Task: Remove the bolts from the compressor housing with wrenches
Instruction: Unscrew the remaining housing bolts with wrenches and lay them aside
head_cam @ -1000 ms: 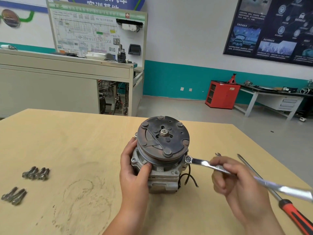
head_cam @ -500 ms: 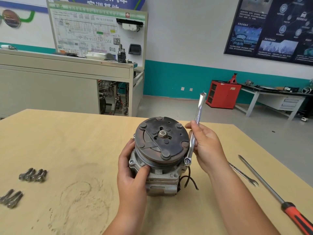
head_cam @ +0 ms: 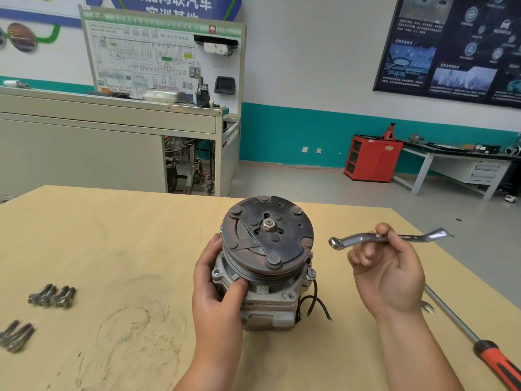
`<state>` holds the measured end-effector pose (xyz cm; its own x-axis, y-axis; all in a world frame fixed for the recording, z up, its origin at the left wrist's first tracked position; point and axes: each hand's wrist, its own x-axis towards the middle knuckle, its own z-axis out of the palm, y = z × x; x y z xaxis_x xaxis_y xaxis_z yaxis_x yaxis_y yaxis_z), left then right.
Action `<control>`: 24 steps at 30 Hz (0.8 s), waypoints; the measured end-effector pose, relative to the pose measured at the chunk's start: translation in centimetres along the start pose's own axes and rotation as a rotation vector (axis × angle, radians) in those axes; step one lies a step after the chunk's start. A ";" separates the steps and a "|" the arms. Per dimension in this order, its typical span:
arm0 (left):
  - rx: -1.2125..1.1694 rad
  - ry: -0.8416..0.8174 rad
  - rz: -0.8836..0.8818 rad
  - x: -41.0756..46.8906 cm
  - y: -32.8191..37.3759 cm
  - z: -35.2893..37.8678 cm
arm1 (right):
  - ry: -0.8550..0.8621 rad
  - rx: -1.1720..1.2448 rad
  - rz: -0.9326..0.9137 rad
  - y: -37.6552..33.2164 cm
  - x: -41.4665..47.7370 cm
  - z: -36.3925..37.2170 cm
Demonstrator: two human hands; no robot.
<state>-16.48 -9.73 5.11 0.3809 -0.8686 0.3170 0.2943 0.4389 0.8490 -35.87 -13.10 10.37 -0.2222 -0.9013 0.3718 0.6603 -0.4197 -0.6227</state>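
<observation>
The compressor (head_cam: 267, 266) stands on the bench (head_cam: 112, 235) — cast metal, likely heavy, stiff — left hand (head_cam: 217, 283) grips its side as brace, right hand (head_cam: 386, 275) pinches the wrench (head_cam: 363, 238) mid-shank, off the bolt (head_cam: 311, 273).

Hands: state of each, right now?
Left hand: grips the compressor housing.
Right hand: holds the wrench, off the housing.

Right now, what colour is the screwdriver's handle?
The screwdriver handle is red and black; the head view shows it.
</observation>
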 end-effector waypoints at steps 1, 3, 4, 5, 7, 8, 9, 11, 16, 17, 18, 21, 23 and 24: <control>0.002 -0.001 0.002 0.0 0.0 0.0 | 0.007 -0.037 -0.048 0.2 -0.1 0.1; 0.004 -0.004 0.006 0.0 0.0 0.0 | 0.003 -0.093 -0.149 0.6 -0.5 0.4; 0.005 -0.006 0.006 0.0 -0.1 0.0 | -0.010 -0.103 -0.177 0.8 -0.7 0.6; 0.004 -0.007 0.004 0.0 -0.1 0.0 | -0.026 -0.105 -0.185 1.0 -0.8 0.8; 0.003 -0.006 0.002 0.0 -0.1 0.1 | -0.058 -0.104 -0.158 1.7 -1.1 1.0; 0.002 -0.006 0.001 0.0 -0.1 0.0 | -0.069 -0.110 -0.142 2.0 -1.1 1.1; 0.001 -0.006 -0.002 0.0 -0.1 0.0 | -0.080 -0.120 -0.132 2.2 -1.1 1.1; -0.005 -0.007 -0.003 0.0 -0.2 0.0 | -0.098 -0.127 -0.108 2.4 -1.1 1.1; -0.007 -0.005 0.017 0.0 -0.1 0.0 | -0.158 -0.313 -0.061 2.6 -0.9 0.6; -0.007 -0.004 0.021 0.1 -0.1 0.0 | -0.158 -0.340 -0.049 2.9 -1.0 0.6; -0.006 -0.002 0.022 0.1 -0.1 0.0 | -0.142 -0.314 -0.020 3.1 -1.0 0.7; -0.010 -0.005 0.010 0.1 -0.1 0.0 | -0.069 -0.112 0.020 3.0 -0.8 0.7; -0.005 -0.004 0.003 0.1 0.0 0.0 | -0.017 -0.071 -0.027 2.6 -0.7 0.6; -0.005 -0.002 0.000 0.1 0.0 0.0 | 0.001 -0.084 -0.049 2.4 -0.7 0.6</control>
<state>-16.44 -9.76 5.16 0.3792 -0.8689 0.3181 0.2983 0.4403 0.8469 -33.70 -13.42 9.03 -0.2541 -0.8794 0.4025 0.5863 -0.4711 -0.6591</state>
